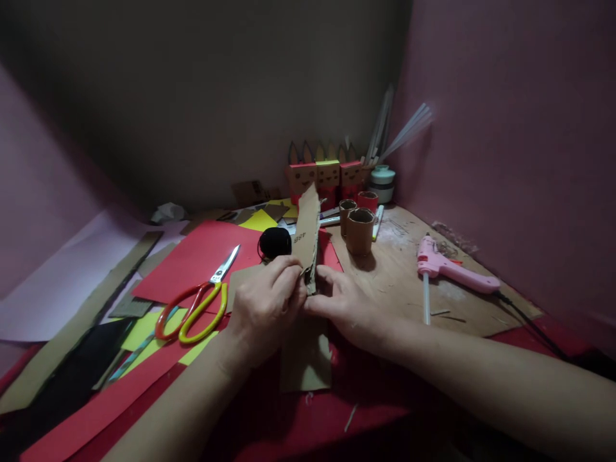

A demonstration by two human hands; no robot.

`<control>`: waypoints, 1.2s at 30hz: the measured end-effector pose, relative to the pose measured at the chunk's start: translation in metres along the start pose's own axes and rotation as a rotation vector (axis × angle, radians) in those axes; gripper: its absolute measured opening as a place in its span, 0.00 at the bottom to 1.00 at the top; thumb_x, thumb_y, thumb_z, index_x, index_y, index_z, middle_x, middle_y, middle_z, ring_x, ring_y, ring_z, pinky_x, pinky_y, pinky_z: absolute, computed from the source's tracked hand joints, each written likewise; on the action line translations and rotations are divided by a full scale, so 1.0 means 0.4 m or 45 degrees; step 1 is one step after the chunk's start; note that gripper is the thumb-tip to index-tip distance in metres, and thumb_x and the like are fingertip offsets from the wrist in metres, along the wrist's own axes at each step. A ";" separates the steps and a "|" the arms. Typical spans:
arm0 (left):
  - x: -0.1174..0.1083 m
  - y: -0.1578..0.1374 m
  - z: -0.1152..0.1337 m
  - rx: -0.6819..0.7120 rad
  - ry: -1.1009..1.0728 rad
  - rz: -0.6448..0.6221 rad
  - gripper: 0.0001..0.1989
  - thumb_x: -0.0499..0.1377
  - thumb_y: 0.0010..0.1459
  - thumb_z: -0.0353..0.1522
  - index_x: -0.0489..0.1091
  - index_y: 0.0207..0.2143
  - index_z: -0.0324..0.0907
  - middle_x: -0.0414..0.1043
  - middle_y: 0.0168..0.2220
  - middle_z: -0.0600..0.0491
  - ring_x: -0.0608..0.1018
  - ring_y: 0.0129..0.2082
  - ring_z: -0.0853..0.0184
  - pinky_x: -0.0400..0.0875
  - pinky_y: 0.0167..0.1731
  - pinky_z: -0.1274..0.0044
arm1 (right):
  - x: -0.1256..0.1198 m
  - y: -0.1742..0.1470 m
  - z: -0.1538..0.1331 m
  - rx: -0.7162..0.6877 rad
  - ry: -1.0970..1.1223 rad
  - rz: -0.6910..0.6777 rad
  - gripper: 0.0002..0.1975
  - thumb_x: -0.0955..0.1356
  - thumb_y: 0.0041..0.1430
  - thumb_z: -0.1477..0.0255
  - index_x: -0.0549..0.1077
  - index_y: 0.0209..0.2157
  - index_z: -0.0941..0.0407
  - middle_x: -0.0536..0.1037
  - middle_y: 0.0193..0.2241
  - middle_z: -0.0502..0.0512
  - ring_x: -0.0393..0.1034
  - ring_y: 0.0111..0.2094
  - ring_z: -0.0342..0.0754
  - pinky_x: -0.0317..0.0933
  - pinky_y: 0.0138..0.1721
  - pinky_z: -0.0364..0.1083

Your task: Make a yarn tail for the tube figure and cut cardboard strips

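A torn-edged strip of brown cardboard [306,221] with printed digits stands up between my hands, tilted slightly. My left hand [269,301] is closed around its lower left side, fingers curled. My right hand [344,301] pinches the lower right edge between thumb and fingers. Below them another flat cardboard piece [307,369] lies on the red surface; whether it joins the strip is hidden by my hands. Just left of the strip sits a ball of black yarn [276,244]. Scissors with red and yellow handles [205,308] lie left of my left hand.
To the right rest a pink glue gun [447,266] and small cardboard cups [360,232]. Decorated boxes with drawn faces [328,173] stand at the back beside a green-lidded jar [383,183]. Red paper [192,256], yellow sheets and cardboard scraps spread across the left.
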State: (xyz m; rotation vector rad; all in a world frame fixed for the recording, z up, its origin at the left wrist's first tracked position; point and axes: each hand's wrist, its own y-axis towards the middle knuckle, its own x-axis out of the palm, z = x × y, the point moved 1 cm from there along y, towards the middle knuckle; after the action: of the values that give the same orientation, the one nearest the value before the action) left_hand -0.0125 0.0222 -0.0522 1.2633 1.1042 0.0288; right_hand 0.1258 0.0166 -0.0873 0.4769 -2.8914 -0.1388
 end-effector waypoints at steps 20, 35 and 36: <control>-0.010 -0.003 -0.008 0.021 -0.070 -0.046 0.03 0.54 0.57 0.25 0.68 0.33 0.38 0.75 0.35 0.49 0.76 0.29 0.71 0.69 0.28 0.80 | 0.018 0.025 -0.013 0.098 0.678 -0.262 0.12 0.62 0.36 0.83 0.65 0.26 0.56 0.71 0.22 0.49 0.68 0.29 0.45 0.63 0.30 0.45; -0.006 0.013 0.002 -0.301 -0.445 -0.102 0.05 0.55 0.57 0.26 0.70 0.30 0.37 0.74 0.32 0.51 0.76 0.31 0.71 0.69 0.31 0.80 | 0.021 0.029 -0.013 0.143 0.446 0.131 0.06 0.61 0.40 0.79 0.63 0.23 0.55 0.64 0.18 0.47 0.59 0.21 0.42 0.57 0.24 0.42; -0.004 0.013 0.002 -0.301 -0.485 -0.120 0.05 0.55 0.57 0.27 0.70 0.32 0.37 0.74 0.34 0.51 0.75 0.33 0.71 0.69 0.33 0.80 | 0.019 0.033 -0.011 0.115 0.409 0.141 0.05 0.61 0.42 0.78 0.63 0.24 0.55 0.65 0.18 0.47 0.60 0.23 0.43 0.58 0.25 0.43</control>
State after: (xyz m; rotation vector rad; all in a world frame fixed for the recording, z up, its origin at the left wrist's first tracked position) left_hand -0.0100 0.0227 -0.0474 0.9547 0.8022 -0.1432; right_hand 0.1158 0.0261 -0.0799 0.3192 -2.6073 0.0798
